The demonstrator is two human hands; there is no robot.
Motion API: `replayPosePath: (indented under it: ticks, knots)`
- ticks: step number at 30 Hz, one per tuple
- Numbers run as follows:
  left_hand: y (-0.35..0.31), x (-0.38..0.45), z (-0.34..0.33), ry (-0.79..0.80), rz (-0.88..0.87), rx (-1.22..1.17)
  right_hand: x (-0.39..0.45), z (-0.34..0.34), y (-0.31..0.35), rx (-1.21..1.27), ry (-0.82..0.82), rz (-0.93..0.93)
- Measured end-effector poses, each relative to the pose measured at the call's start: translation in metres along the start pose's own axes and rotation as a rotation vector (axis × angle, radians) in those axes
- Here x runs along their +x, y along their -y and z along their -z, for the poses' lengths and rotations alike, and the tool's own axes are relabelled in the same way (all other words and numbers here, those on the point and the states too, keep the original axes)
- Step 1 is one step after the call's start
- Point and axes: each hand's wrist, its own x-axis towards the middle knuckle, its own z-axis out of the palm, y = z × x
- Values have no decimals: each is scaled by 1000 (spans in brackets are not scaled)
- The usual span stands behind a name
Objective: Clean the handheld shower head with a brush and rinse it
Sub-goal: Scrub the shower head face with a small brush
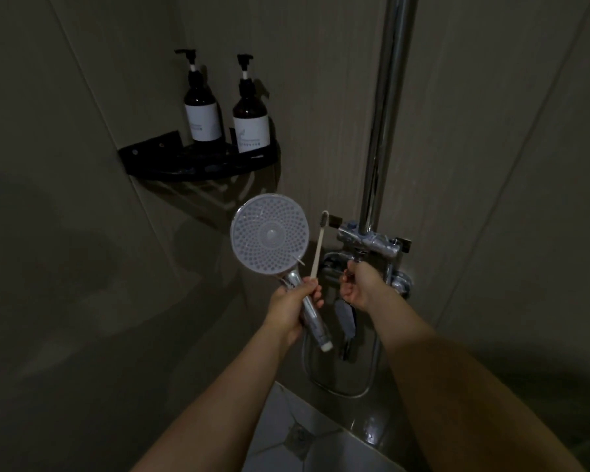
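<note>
My left hand [292, 306] grips the chrome handle of the handheld shower head [269, 233], whose round white nozzle face is turned toward me. The same hand pinches the lower end of a pale toothbrush [319, 247] that stands upright beside the head, bristles at the top. My right hand [360, 284] is curled around the handle of the chrome shower valve [372, 241] at the foot of the riser pipe. No water is visible at the nozzles.
A black corner shelf [157, 165] carries two dark pump bottles [201, 107] above and left of the shower head. The chrome riser pipe [387, 107] runs up the wall. The hose [338, 386] loops below the valve. A floor drain [300, 434] lies below.
</note>
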Motion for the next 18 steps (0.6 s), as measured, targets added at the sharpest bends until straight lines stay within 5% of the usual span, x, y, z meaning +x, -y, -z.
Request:
replayPosePath:
  ticks: [4, 9, 18]
  knots:
    - [0, 3, 2, -21, 2, -6, -8, -14, 3, -1, -122, 6]
    - [0, 0, 3, -33, 12, -8, -20, -22, -10, -497, -471, 311]
    - [-6, 4, 11, -55, -5, -13, -21, -27, -15, -575, -506, 321]
